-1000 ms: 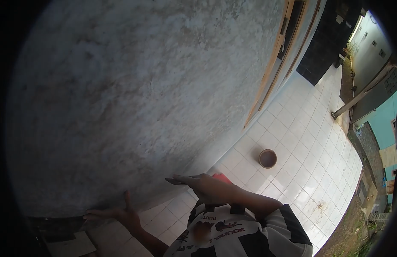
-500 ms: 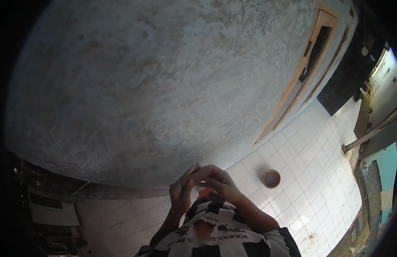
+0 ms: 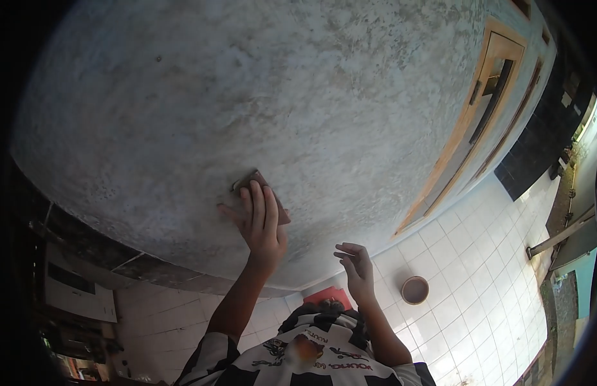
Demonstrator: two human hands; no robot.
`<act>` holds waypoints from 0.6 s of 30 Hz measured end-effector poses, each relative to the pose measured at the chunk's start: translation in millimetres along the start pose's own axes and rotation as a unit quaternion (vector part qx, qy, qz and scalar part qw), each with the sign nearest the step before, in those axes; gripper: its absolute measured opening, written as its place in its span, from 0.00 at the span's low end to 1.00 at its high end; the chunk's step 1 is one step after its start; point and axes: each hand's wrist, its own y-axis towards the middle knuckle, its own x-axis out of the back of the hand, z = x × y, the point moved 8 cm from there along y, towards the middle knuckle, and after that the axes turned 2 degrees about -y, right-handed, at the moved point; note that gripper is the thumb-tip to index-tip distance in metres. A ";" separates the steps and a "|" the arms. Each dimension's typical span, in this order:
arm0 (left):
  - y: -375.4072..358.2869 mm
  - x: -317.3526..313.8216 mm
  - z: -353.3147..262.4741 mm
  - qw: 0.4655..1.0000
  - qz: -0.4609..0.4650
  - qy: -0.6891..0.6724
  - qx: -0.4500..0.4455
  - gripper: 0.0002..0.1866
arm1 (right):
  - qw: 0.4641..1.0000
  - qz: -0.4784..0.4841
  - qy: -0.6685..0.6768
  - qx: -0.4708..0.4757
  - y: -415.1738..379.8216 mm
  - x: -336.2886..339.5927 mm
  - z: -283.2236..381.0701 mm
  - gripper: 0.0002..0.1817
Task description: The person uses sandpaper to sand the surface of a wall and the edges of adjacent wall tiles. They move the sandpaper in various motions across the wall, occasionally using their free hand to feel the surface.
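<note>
My left hand [image 3: 262, 224] presses a folded, reddish-brown piece of sandpaper [image 3: 275, 204] flat against the wall [image 3: 183, 141]. Its fingers lie over the sheet, and the thumb sticks out to the left. The wall is patchy blue-grey with rough, worn paint. Lower down and to the right, my right hand [image 3: 356, 265] hangs in the air near the wall's foot. Nothing is in it, and its fingers are bent and apart.
A red object [image 3: 327, 298] shows partly below, between my body and the wall. On the white tiled floor [image 3: 466, 276] stands a round brown-rimmed bowl [image 3: 415, 291]. A wooden-framed door [image 3: 498, 71] is at the right, and dark tiles [image 3: 128, 257] edge the wall at left.
My hands were together in front of my chest and have come apart. The left hand has moved up onto the wall with the sandpaper; the right has moved slightly right and opened.
</note>
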 end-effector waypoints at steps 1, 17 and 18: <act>-3.0 -17.0 -4.0 0.996 0.071 0.045 -0.007 0.36 | 1.000 -0.004 -0.010 -0.003 -1.2 -0.4 0.7 0.17; 24.6 -20.2 -18.1 0.988 0.128 0.026 0.087 0.39 | 0.981 -0.032 -0.188 0.025 -13.2 22.8 9.4 0.17; 20.9 -21.3 -14.4 0.988 0.125 0.027 0.090 0.39 | 0.978 -0.035 -0.206 0.026 -11.3 24.3 11.0 0.17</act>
